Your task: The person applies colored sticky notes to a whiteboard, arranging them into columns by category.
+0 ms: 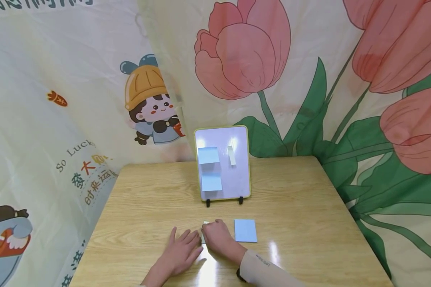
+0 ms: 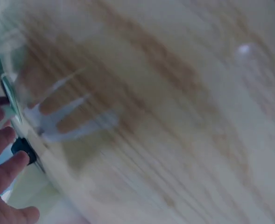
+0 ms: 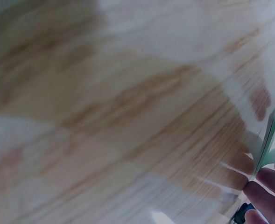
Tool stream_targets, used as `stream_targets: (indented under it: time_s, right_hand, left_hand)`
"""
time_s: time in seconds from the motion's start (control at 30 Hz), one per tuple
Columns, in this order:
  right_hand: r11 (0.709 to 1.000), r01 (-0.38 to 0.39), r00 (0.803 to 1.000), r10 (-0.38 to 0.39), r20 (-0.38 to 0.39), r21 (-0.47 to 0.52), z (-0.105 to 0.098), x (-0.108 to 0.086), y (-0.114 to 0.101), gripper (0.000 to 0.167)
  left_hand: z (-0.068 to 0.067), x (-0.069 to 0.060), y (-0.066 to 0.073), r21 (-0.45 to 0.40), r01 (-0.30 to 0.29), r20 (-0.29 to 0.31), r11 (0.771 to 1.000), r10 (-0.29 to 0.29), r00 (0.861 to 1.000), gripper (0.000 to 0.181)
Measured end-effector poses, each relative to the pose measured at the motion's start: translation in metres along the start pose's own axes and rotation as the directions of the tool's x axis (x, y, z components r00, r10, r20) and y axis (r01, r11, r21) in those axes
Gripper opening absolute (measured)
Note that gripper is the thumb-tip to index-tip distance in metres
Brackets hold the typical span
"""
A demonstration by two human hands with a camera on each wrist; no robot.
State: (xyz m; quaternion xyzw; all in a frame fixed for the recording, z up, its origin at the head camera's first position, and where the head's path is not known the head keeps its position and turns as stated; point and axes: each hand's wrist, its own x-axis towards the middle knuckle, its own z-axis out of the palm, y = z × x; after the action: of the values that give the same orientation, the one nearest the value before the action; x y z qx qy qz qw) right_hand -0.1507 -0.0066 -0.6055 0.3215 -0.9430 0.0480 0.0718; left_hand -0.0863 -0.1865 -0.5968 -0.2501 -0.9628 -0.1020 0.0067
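A narrow pale green sticky note pad (image 1: 203, 240) lies on the table between the two hands, mostly covered by fingers. My left hand (image 1: 181, 251) rests to its left with spread, fairly straight fingers, the fingertips at the pad's edge. Over the pad's right side, my right hand (image 1: 219, 239) has curled fingers and pinches it; the exact grip is partly hidden. In the right wrist view, the pad (image 3: 269, 140) shows edge-on beside the fingertips. To the right of that hand lies a square blue sticky note pad (image 1: 246, 230).
A small whiteboard (image 1: 233, 181) stands behind the hands on black feet (image 1: 241, 200). Stuck on it are an upper blue note (image 1: 208, 155), a lower blue note (image 1: 211, 182) and a narrow pale strip (image 1: 231, 155). Printed cloth (image 1: 186, 79) hangs behind the wooden table (image 1: 291, 199).
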Motion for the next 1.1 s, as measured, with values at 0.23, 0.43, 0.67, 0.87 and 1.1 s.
stream_targets:
  time_s: [0.23, 0.43, 0.67, 0.87, 1.1]
  right_hand:
    - [0.999, -0.028, 1.000, 0.028, -0.003, 0.044, -0.001, 0.004, 0.002, 0.027]
    - [0.991, -0.040, 0.999, 0.038, 0.016, 0.126, -0.004, 0.005, 0.002, 0.030]
    - [0.977, -0.032, 0.999, 0.039, -0.032, 0.209, -0.008, 0.009, 0.005, 0.028]
    - [0.988, 0.018, 0.989, 0.005, -0.146, 0.154, -0.008, 0.013, 0.010, 0.017]
    - [0.997, 0.022, 0.979, -0.007, -0.204, 0.070, -0.014, 0.019, 0.019, 0.013]
  left_hand:
    - [0.000, 0.008, 0.009, 0.000, 0.010, 0.147, 1.000, -0.010, 0.989, 0.054]
    - [0.002, 0.009, 0.011, 0.043, 0.009, 0.153, 0.999, -0.015, 0.988, 0.055]
    - [0.001, 0.010, 0.013, 0.029, 0.009, 0.184, 1.000, -0.014, 0.983, 0.060]
    - [0.002, 0.010, 0.016, 0.015, 0.000, 0.190, 1.000, -0.003, 0.982, 0.061]
    - [0.001, 0.011, 0.021, 0.022, 0.018, 0.213, 1.000, -0.022, 0.977, 0.064]
